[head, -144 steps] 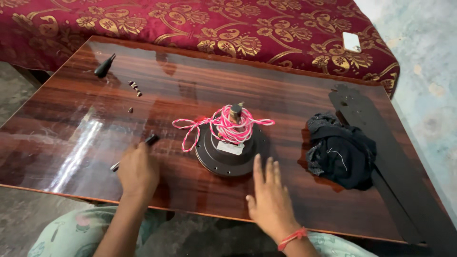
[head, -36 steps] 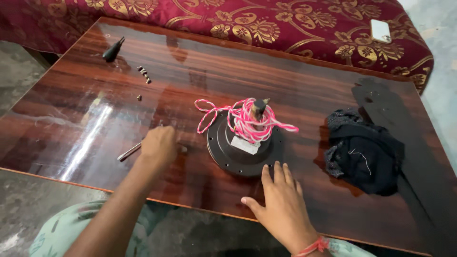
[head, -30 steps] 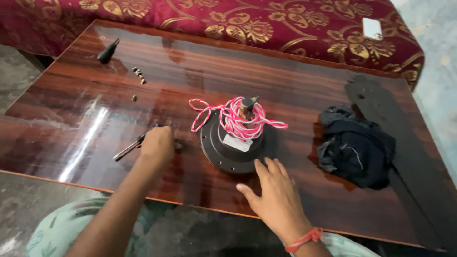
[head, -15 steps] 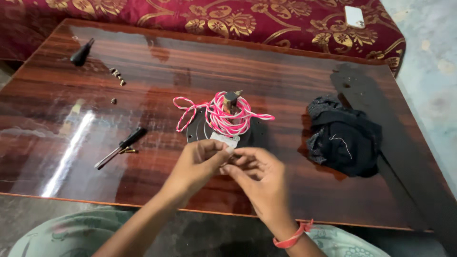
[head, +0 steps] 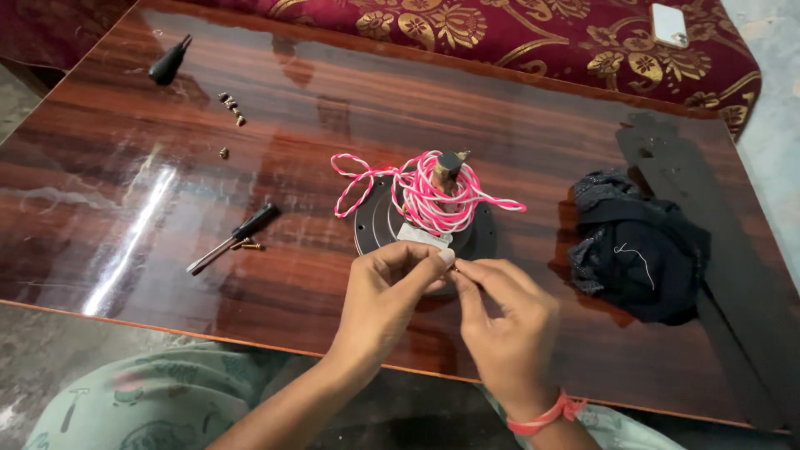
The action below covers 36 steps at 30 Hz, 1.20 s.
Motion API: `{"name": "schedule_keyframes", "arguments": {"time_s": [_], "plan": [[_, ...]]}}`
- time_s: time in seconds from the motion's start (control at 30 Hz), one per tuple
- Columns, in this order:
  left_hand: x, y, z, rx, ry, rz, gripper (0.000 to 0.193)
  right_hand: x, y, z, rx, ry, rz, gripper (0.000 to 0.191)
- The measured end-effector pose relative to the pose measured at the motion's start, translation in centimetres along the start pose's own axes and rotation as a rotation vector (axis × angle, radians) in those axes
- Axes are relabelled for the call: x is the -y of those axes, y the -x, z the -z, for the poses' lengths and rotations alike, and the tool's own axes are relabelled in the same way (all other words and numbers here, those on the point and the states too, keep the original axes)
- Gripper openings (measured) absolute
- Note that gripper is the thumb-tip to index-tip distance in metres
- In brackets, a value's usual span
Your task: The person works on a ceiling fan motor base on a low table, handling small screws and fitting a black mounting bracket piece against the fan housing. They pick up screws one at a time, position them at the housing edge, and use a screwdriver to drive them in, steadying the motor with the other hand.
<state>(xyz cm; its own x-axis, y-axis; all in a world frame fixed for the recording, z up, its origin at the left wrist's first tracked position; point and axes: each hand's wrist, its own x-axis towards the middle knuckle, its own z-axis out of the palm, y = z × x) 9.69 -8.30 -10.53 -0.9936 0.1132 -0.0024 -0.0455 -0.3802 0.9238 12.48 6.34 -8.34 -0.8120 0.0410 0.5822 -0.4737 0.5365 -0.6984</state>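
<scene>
Left hand [head: 392, 287] and right hand [head: 500, 321] pinch fingertips together, contents too small to tell, at the glossy wooden table's [head: 517, 108] near edge. Round dark motor disc [head: 423, 227] just beyond, shaft upright; open tabletop left.

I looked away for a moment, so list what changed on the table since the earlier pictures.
The left hand let go of the black-handled screwdriver, which now lies on the glossy wooden table. Both hands came together before the round dark motor disc, the right hand lifted off the table. Pink-and-white cord, black cloth unmoved.
</scene>
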Motion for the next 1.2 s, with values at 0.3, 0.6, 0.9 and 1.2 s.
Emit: {"name": "schedule_keyframes", "arguments": {"time_s": [0.3,0.6,0.9,1.2], "plan": [[-7.8,2.3,2.5,-0.014,0.232,0.222,0.028,3.9,-1.9,-1.2,0.065,-0.700,-0.467,0.018],[-12.7,3.8,4.1,0.096,-0.010,0.048,0.022,7.1,-2.7,-2.5,0.149,-0.909,-0.630,0.021],[-17.1,5.2,6.3,0.207,-0.107,-0.216,0.013,12.0,-3.7,-3.5,0.269,-0.908,-0.680,0.023],[-19.8,4.5,8.5,0.157,-0.101,-0.155,0.024,15.0,-5.5,-5.0,0.236,-0.940,-0.789,0.025]]}}
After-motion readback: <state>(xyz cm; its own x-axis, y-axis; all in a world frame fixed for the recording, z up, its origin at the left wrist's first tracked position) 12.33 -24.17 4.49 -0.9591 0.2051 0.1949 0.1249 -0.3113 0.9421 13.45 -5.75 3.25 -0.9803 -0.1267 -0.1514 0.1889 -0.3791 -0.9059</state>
